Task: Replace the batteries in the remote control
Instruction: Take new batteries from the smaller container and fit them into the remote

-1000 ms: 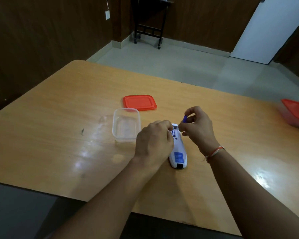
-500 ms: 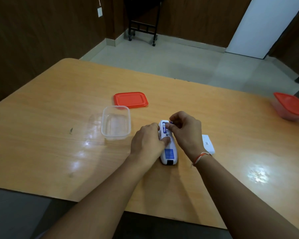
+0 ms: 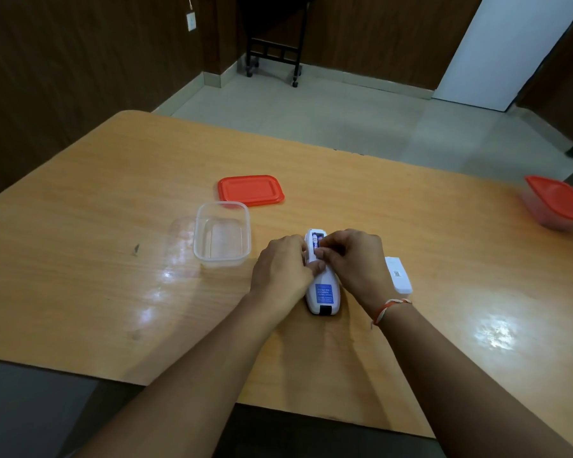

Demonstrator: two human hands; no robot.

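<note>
A white remote control [image 3: 323,292] lies face down on the wooden table [image 3: 113,226], its blue label toward me and its battery bay open at the far end. A battery [image 3: 315,241] with blue and red print sits in the bay. My left hand [image 3: 283,271] grips the remote's left side. My right hand [image 3: 354,259] rests over the bay, its fingertips pressing on a second battery that is mostly hidden. The white battery cover [image 3: 398,275] lies on the table just right of my right hand.
An empty clear plastic container [image 3: 222,234] stands left of the remote, with its red lid [image 3: 250,190] behind it. A closed red-lidded container [image 3: 559,203] sits at the table's right edge. Floor and a black stand lie beyond the far edge.
My right hand, which held a battery above the remote a second ago, has come down onto the battery bay. My left hand has stayed on the remote.
</note>
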